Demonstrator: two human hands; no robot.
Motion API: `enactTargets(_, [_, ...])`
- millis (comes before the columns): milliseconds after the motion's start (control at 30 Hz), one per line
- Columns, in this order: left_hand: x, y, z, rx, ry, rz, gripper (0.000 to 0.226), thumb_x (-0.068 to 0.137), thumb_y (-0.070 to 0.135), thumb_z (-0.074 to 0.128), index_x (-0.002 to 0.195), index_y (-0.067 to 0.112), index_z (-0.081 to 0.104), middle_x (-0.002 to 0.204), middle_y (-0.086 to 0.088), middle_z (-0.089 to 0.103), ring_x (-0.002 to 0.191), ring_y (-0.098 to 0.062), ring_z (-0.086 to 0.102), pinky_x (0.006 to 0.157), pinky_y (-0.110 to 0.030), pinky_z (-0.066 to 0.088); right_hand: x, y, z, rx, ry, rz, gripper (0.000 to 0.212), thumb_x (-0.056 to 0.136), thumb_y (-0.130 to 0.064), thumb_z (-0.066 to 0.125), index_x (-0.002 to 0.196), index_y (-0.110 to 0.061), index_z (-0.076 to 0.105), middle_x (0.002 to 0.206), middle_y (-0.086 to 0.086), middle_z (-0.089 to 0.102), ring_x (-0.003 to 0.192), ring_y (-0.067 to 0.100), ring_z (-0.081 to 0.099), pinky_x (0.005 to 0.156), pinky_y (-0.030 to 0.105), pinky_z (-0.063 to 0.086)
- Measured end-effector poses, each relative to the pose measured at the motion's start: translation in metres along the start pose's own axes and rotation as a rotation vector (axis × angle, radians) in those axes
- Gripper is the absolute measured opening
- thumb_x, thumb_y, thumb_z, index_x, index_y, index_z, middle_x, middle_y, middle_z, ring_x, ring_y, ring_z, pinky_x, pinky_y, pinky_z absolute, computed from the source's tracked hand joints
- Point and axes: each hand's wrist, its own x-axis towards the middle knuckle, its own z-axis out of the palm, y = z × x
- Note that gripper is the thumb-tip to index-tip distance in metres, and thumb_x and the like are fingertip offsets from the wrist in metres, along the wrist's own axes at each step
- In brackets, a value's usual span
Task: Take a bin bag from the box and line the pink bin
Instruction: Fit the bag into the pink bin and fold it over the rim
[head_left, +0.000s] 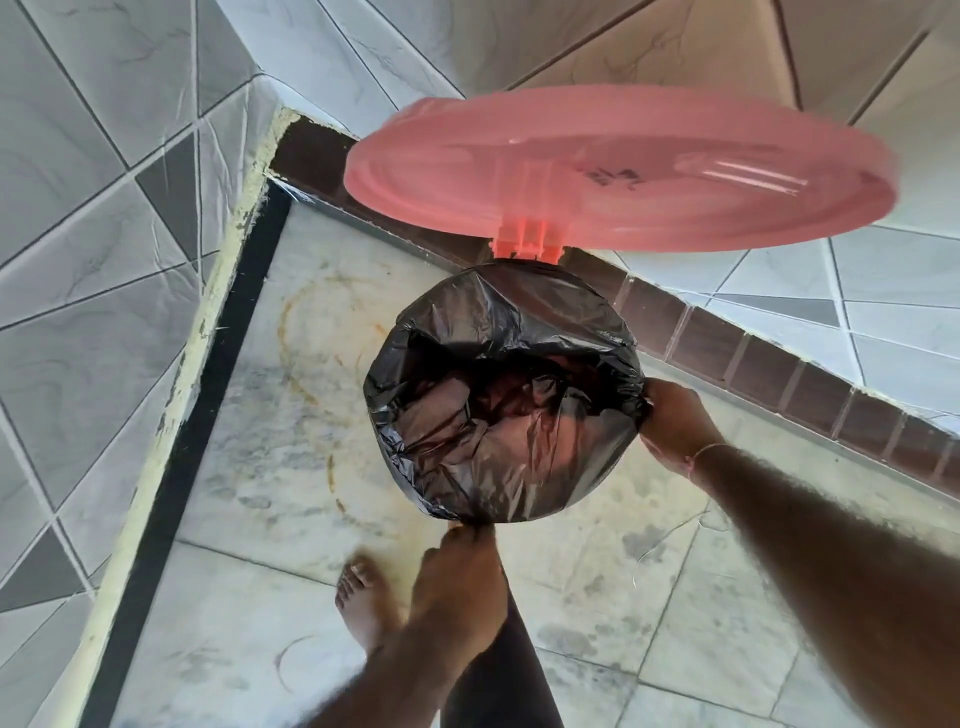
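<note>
The pink bin stands on the floor in a tiled corner, its round pink lid (623, 166) swung up and open on the hinge (527, 244). A black bin bag (498, 395) is spread over the bin's mouth and folded down over the rim, hiding the bin's body. My right hand (675, 426) grips the bag's edge at the right side of the rim. My left hand (462, 587) pinches the bag's edge at the near side of the rim. The box of bags is not in view.
Tiled walls (93, 208) close in on the left and behind the bin, with a brown tile skirting (753, 358) along the back right. A bare foot (363, 603) stands on the stained marble floor (270, 415) just left of my left hand.
</note>
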Motion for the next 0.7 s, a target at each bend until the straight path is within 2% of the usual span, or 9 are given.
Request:
enactTargets(133, [0.018, -0.032, -0.019, -0.380, 0.029, -0.227, 0.038, 0.092, 0.018, 0.046, 0.129, 0.011, 0.049, 0.132, -0.013, 0.057, 0.120, -0.030, 0.054, 0.100, -0.033, 0.041, 0.005, -0.003, 0.001, 0.714, -0.121, 0.341, 0.017, 0.079, 0.009, 0.062, 0.079, -0.005, 0.071, 0.082, 0.013, 0.068, 0.079, 0.023, 0.061, 0.073, 0.029, 0.049])
enactTargets(200, [0.029, -0.049, -0.034, -0.488, 0.097, -0.331, 0.037, 0.092, 0.012, 0.049, 0.128, 0.006, 0.053, 0.131, -0.017, 0.059, 0.117, -0.033, 0.056, 0.093, -0.031, 0.043, 0.006, -0.003, 0.002, 1.017, -0.128, 0.507, 0.026, 0.085, 0.012, 0.050, 0.083, -0.007, 0.068, 0.085, 0.013, 0.066, 0.074, 0.024, 0.063, 0.077, 0.031, 0.054])
enactTargets(300, [0.044, -0.075, -0.054, -0.682, 0.177, -0.408, 0.039, 0.086, 0.003, 0.048, 0.124, 0.010, 0.057, 0.116, -0.023, 0.065, 0.077, -0.029, 0.063, 0.062, -0.027, 0.047, 0.006, -0.003, 0.004, 1.224, -0.098, 0.661, 0.022, 0.087, -0.007, 0.042, 0.081, -0.013, 0.062, 0.079, 0.008, 0.062, 0.065, 0.021, 0.058, 0.065, 0.030, 0.047])
enactTargets(367, [0.051, -0.092, -0.065, -0.869, 0.194, -0.450, 0.039, 0.085, 0.004, 0.048, 0.122, 0.010, 0.058, 0.116, -0.021, 0.065, 0.077, -0.028, 0.063, 0.067, -0.029, 0.053, 0.006, -0.002, 0.010, 1.278, -0.113, 0.681, 0.025, 0.086, -0.024, 0.042, 0.090, -0.011, 0.062, 0.089, 0.012, 0.066, 0.077, 0.026, 0.062, 0.073, 0.034, 0.046])
enactTargets(433, [0.053, -0.101, -0.081, -0.996, 0.256, -0.561, 0.039, 0.085, 0.012, 0.049, 0.124, 0.010, 0.058, 0.123, -0.019, 0.063, 0.099, -0.032, 0.064, 0.086, -0.040, 0.055, 0.004, -0.005, 0.016, 1.222, -0.122, 0.660, 0.040, 0.089, -0.039, 0.043, 0.106, -0.010, 0.064, 0.102, 0.012, 0.071, 0.093, 0.029, 0.065, 0.086, 0.040, 0.048])
enactTargets(533, [0.035, -0.086, -0.110, -0.761, 0.752, -0.624, 0.027, 0.089, 0.012, 0.048, 0.110, 0.007, 0.065, 0.110, -0.017, 0.065, 0.097, -0.032, 0.060, 0.075, -0.030, 0.042, 0.000, -0.012, 0.015, 0.859, 0.242, 0.544, 0.040, 0.093, -0.040, 0.045, 0.098, -0.005, 0.062, 0.091, 0.014, 0.066, 0.091, 0.032, 0.060, 0.080, 0.037, 0.046])
enactTargets(600, [0.016, -0.054, -0.128, -0.536, 1.035, -0.257, 0.019, 0.088, 0.005, 0.049, 0.097, 0.006, 0.066, 0.097, -0.012, 0.064, 0.086, -0.025, 0.055, 0.071, -0.027, 0.036, -0.011, -0.023, 0.006, 0.343, 0.613, 0.287, 0.029, 0.093, -0.028, 0.047, 0.092, -0.003, 0.061, 0.094, 0.020, 0.062, 0.095, 0.035, 0.056, 0.084, 0.040, 0.042])
enactTargets(633, [0.012, -0.038, -0.131, -0.413, 1.042, -0.032, 0.019, 0.087, 0.005, 0.049, 0.095, 0.006, 0.066, 0.092, -0.010, 0.064, 0.084, -0.023, 0.053, 0.071, -0.027, 0.037, -0.022, -0.036, 0.002, 0.183, 0.690, 0.021, 0.023, 0.092, -0.023, 0.047, 0.089, -0.005, 0.061, 0.093, 0.020, 0.061, 0.093, 0.035, 0.054, 0.084, 0.042, 0.042])
enactTargets(700, [0.017, -0.020, -0.117, -0.125, 0.844, 0.280, 0.027, 0.086, 0.013, 0.046, 0.104, 0.010, 0.066, 0.097, -0.005, 0.064, 0.091, -0.022, 0.054, 0.079, -0.032, 0.043, -0.042, -0.064, 0.008, -0.058, 0.446, -0.380, 0.027, 0.092, -0.029, 0.043, 0.094, -0.011, 0.063, 0.095, 0.013, 0.063, 0.093, 0.032, 0.055, 0.084, 0.042, 0.044])
